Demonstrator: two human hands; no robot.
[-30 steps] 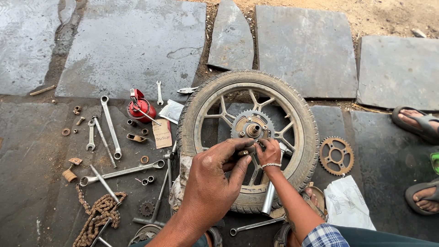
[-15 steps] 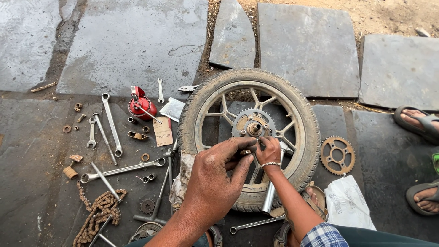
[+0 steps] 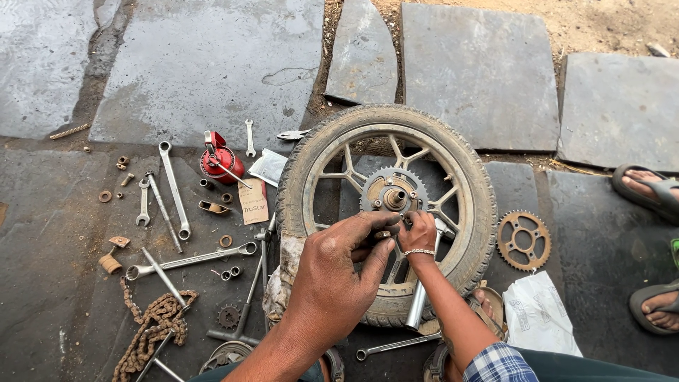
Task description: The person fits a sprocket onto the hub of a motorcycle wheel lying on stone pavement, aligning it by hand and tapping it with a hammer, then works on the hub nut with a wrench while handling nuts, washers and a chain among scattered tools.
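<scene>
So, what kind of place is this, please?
Probably an open-air roadside repair spot for motorcycles. A motorcycle wheel lies on stone paving slabs, with spanners, a drive chain and a red oil can spread beside it.

My left hand [image 3: 332,279] hides the small part my fingers pinch and the near spokes of the grey alloy wheel [image 3: 385,212]. Two sandalled feet [image 3: 651,247] are cut by the right edge; the rusty drive chain [image 3: 152,329] runs off the bottom.

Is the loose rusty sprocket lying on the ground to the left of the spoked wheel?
No, the loose rusty sprocket lies on the stone to the right of the spoked wheel.
</scene>
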